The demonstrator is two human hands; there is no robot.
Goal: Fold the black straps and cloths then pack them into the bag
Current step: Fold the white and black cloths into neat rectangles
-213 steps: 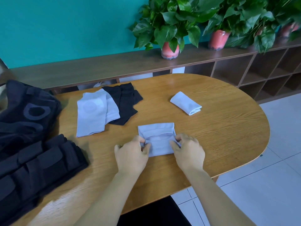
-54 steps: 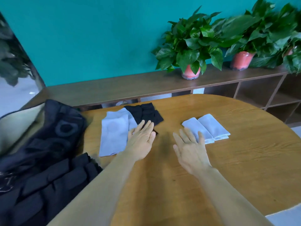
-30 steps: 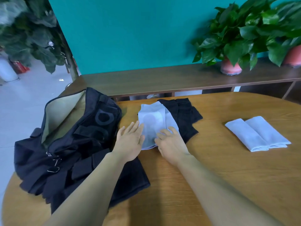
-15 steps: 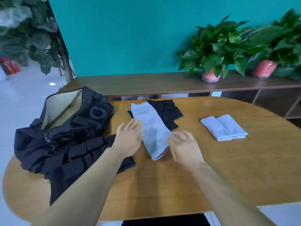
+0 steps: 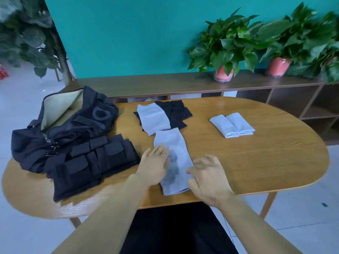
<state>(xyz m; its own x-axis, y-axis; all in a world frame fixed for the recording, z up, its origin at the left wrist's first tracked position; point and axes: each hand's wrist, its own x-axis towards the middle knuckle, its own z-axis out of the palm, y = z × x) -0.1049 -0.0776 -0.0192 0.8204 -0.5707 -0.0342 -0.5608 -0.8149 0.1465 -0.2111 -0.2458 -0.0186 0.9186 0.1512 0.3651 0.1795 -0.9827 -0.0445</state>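
Observation:
A pale blue cloth (image 5: 174, 158) lies flat and lengthwise near the table's front edge. My left hand (image 5: 155, 165) rests flat on its left side, fingers spread. My right hand (image 5: 207, 176) touches its lower right corner with fingers curled, gripping nothing clearly. Another pale blue cloth (image 5: 152, 117) lies farther back on top of a black cloth (image 5: 177, 111). Two folded pale blue cloths (image 5: 232, 125) sit side by side to the right. The black bag (image 5: 73, 121) stands unzipped at the left, with the black straps (image 5: 89, 162) piled in front of it.
The oval wooden table (image 5: 256, 162) ends close behind the cloth at its front edge. A long wooden shelf (image 5: 165, 83) with potted plants (image 5: 223, 52) runs behind the table under a teal wall. Grey floor tiles lie right and left.
One pale blue cloth has been pulled off the back stack toward the front edge, and both hands came with it. The view tilted down and backed off.

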